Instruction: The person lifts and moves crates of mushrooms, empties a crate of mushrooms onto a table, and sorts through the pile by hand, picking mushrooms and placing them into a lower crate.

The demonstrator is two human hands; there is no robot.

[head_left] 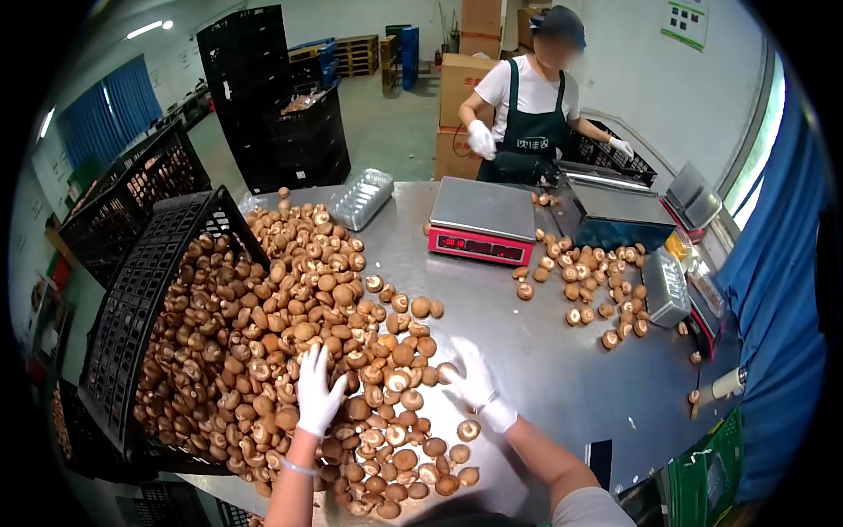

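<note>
Gloved hands at the edge of a mushroom heap, centre of the frame.
The left hand [320, 391], fingers spread and nothing seen in its grasp, lies against the mushrooms [290, 263], which stretch away to its upper left; it is the nearer hand to the heap. The right hand [477, 382] reaches in from the opposite side, fingers extended beside a loose cap [442, 375]; whether it grips the cap cannot be told. At left, a tilted black crate [132, 325] holds mushrooms, open side toward the heap. A clear tray [362, 200] sits upper centre, no mushrooms visible inside.
</note>
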